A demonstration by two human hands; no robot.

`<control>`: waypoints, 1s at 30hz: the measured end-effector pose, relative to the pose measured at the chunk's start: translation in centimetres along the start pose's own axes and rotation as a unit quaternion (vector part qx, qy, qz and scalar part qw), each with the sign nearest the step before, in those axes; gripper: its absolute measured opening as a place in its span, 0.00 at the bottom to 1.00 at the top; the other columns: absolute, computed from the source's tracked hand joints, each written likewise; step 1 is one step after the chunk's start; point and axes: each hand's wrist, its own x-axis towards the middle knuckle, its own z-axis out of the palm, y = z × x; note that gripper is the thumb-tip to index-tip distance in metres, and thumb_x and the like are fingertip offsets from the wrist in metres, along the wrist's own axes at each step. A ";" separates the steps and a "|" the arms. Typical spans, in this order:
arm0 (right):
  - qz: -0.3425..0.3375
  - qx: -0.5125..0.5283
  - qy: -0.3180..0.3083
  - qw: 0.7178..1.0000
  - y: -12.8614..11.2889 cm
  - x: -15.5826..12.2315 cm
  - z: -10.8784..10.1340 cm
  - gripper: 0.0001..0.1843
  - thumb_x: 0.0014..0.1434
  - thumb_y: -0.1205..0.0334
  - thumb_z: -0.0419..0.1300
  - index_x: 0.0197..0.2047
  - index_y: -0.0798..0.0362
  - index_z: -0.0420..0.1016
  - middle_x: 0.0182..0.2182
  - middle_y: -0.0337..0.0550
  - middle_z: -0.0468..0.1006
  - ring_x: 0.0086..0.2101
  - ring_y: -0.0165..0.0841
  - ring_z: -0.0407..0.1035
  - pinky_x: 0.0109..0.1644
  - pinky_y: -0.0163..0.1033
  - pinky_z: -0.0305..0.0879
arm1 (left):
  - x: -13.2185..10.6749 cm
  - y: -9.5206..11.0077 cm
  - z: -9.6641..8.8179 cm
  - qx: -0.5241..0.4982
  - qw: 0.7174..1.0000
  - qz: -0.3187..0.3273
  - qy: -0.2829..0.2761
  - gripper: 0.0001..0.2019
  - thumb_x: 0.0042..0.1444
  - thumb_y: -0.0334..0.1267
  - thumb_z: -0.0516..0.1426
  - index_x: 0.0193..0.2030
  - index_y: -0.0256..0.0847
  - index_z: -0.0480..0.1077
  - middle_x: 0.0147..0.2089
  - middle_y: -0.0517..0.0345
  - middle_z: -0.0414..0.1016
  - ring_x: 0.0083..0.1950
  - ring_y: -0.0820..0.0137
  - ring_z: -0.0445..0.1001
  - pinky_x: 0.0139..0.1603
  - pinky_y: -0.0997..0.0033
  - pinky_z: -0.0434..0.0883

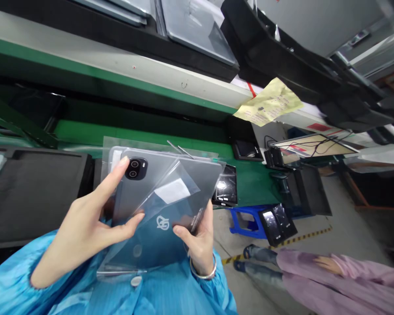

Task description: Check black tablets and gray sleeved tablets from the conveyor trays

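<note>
Gripping tablet [153, 177] with left hand [85, 218] and right hand [198, 245], clear film [144, 238] between them; even, light pressure probably best, so film doesn't crease or tablet slip.

You wore a bright blue top [174, 288] with gathered sleeves [16, 271] and a pale button [136, 281]; a silvery bangle [202, 276] circled your right wrist [203, 266].

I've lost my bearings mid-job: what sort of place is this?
Likely an electronics workshop: a tablet with clear film over its back, dark devices on a blue stool, striped floor tape.
</note>
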 end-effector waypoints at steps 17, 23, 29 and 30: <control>0.003 -0.017 -0.006 1.000 0.5 -0.8 -0.5 0.61 0.56 0.51 0.78 0.82 0.41 0.49 0.68 0.49 0.75 0.65 0.45 0.73 0.71 0.49 0.70 | 0.8 2.5 -0.4 0.102 0.982 0.158 -0.027 0.33 0.65 0.47 0.62 0.76 0.69 0.62 0.39 0.68 0.79 0.19 0.78 0.55 0.20 0.79 0.64; 0.003 -0.008 -0.002 1.000 0.5 -0.7 -0.3 0.61 0.55 0.51 0.79 0.82 0.41 0.49 0.67 0.49 0.76 0.64 0.44 0.74 0.68 0.48 0.72 | 0.9 2.6 -0.3 0.106 0.977 0.181 -0.030 0.33 0.67 0.47 0.60 0.77 0.72 0.58 0.60 0.73 0.81 0.19 0.79 0.54 0.37 0.77 0.77; -0.007 0.000 -0.013 1.000 0.2 -0.2 -0.2 0.59 0.56 0.50 0.78 0.81 0.40 0.51 0.68 0.48 0.76 0.64 0.44 0.74 0.68 0.47 0.72 | 1.1 2.5 0.1 0.105 0.980 0.165 -0.032 0.33 0.66 0.47 0.61 0.76 0.72 0.60 0.57 0.72 0.82 0.19 0.79 0.54 0.20 0.76 0.66; -0.007 0.001 -0.016 1.000 0.2 -0.2 -0.2 0.58 0.56 0.50 0.78 0.81 0.40 0.51 0.68 0.48 0.76 0.64 0.44 0.74 0.69 0.47 0.72 | 1.1 2.5 0.1 0.104 0.980 0.166 -0.032 0.34 0.66 0.47 0.61 0.76 0.72 0.59 0.59 0.72 0.81 0.19 0.78 0.56 0.19 0.75 0.64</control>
